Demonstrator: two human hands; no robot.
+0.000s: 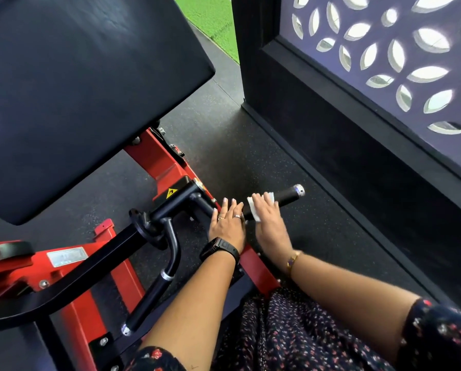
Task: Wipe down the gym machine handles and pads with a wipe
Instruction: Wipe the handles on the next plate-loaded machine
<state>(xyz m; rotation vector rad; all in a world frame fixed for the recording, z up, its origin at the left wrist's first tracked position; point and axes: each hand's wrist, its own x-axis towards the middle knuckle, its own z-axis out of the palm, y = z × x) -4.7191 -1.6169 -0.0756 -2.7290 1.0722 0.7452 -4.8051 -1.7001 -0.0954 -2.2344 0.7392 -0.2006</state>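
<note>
View from a person's head, looking down: two bare forearms reach forward out of dark flowered sleeves, with one black watch (221,246) on the left wrist and one gold bracelet (293,261) on the right. Just left of the arms, a black near handle (149,298) slants toward the viewer, and neither hand touches it. Farther out, the left hand (226,226) lies spread and flat on the inner end of a second black handle, the far handle (288,195), fingers straight and gripping nothing. Just beside it, the right hand (269,220) presses a small white wipe (253,210) onto the same bar with straight fingers. Whether its thumb curls underneath cannot be told. Likely risks: the wipe seems only pinned under flat fingers, so a quick stroke could let it slip and drop to the dark floor (250,156). A top-only pass would also miss the bar's underside, and leaning on the bar might make it swing. Counted: two hands, one wipe, two handles, and one large black pad (77,89) tilted above the red frame (170,167). Beyond stand a screen (384,62) with leaf-shaped holes and, farthest, green turf (213,17).
</note>
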